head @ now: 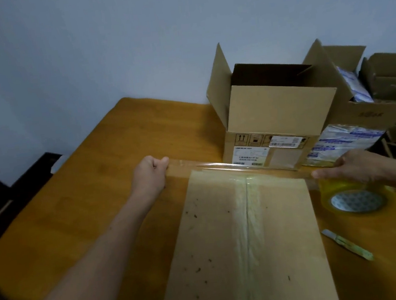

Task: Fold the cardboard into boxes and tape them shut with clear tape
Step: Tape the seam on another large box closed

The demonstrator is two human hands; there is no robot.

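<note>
Wooden table [85, 187] | left hand [149, 172] pinches tape strip [218, 166] | right hand [356, 166] grips tape roll [332, 191] | box [239, 243] cropped below

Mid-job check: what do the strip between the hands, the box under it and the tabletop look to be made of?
The strip looks like clear glossy plastic film: it glints and the tabletop shows through. The box is matte brown cardboard, with a taped centre seam and dark specks. The tabletop seems varnished wood or wood-look laminate: orange-brown, faint plank lines, slight sheen.
</note>
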